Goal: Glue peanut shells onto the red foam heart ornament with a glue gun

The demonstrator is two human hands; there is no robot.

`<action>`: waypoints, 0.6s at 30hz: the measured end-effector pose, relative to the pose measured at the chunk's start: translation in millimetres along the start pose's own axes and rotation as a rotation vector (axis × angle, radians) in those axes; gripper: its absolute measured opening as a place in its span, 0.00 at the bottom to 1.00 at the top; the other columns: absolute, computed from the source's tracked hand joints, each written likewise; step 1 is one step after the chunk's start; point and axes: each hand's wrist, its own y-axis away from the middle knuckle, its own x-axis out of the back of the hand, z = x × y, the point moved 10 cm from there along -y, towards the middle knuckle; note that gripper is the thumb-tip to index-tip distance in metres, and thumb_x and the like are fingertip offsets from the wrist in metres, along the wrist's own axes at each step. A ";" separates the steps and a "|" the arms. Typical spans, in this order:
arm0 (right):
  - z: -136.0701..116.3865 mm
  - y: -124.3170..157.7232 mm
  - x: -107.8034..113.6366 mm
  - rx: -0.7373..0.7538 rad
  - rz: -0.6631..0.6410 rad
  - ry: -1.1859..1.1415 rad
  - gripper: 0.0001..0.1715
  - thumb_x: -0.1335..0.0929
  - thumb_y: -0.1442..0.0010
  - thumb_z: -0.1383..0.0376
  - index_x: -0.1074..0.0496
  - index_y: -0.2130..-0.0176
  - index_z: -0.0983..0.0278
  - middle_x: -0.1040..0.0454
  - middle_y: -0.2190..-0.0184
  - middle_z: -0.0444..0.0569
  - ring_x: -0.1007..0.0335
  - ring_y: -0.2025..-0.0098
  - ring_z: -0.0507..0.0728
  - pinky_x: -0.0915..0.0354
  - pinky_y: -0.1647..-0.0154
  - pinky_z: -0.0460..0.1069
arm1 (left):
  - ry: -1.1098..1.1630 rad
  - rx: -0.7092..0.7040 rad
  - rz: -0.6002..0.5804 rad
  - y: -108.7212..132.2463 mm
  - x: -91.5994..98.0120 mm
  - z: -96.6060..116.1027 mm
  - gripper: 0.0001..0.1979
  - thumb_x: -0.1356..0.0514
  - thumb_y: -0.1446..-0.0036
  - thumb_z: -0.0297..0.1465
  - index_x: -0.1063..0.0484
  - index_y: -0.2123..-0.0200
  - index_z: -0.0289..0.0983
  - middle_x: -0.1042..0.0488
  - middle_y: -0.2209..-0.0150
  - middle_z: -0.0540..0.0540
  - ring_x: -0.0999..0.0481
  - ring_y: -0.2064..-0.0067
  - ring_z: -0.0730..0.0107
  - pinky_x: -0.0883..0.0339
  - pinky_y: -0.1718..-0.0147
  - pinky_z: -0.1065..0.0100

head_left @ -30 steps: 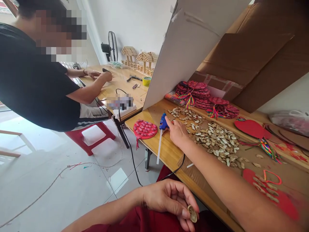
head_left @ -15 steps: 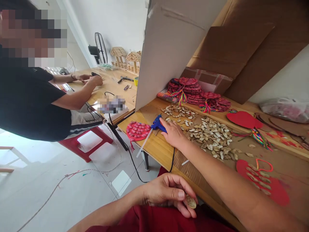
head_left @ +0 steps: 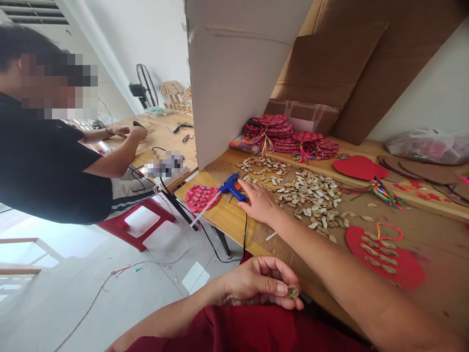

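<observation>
My left hand (head_left: 262,283), low over my dark red clothing, pinches a half peanut shell (head_left: 292,292) between thumb and fingers. Out over the table, my right hand (head_left: 258,200) has its fingers spread beside the handle of a blue glue gun (head_left: 230,187). The gun lies on the wood with a white glue stick sticking out of its back, across a round red piece covered in pink bumps (head_left: 201,197). To the right of my right hand, peanut shells (head_left: 311,190) lie scattered. A red cutout (head_left: 403,269) near my right forearm carries rows of shells.
Stacked red pieces with colourful tassels (head_left: 274,134) stand at the back by a white partition (head_left: 234,73). A plain red cutout (head_left: 361,167) lies to their right, a plastic bag (head_left: 428,146) behind. At left, a co-worker (head_left: 51,161) works at another table. The gun's black cord (head_left: 245,234) hangs over the edge.
My right hand has come slightly away from the glue gun's handle, its fingers looser. The peanut shell in my left hand has turned a little. The view has shifted rightward.
</observation>
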 end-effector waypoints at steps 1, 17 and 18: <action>-1.1 3.5 4.9 0.005 0.014 -0.010 0.42 0.28 0.35 0.63 0.40 0.28 0.70 0.26 0.40 0.64 0.31 0.39 0.68 0.37 0.36 0.62 | -0.002 0.002 0.007 -0.2 0.0 -0.1 0.18 0.22 0.51 0.29 0.19 0.57 0.32 0.17 0.61 0.42 0.13 0.57 0.61 0.22 0.59 0.72; 147.9 376.5 200.6 -0.942 0.417 0.214 0.12 0.30 0.38 0.56 0.21 0.62 0.61 0.17 0.63 0.52 0.23 0.64 0.61 0.30 0.56 0.57 | -0.104 0.072 0.236 -26.0 -7.1 12.5 0.16 0.23 0.51 0.25 0.17 0.58 0.40 0.18 0.58 0.49 0.15 0.61 0.71 0.21 0.63 0.77; 164.9 401.5 212.8 -1.007 0.443 0.253 0.10 0.29 0.41 0.58 0.22 0.64 0.62 0.18 0.62 0.55 0.23 0.62 0.63 0.31 0.55 0.59 | -0.109 0.085 0.233 -33.8 -13.3 10.9 0.18 0.22 0.53 0.25 0.16 0.57 0.39 0.17 0.59 0.48 0.15 0.60 0.71 0.21 0.63 0.77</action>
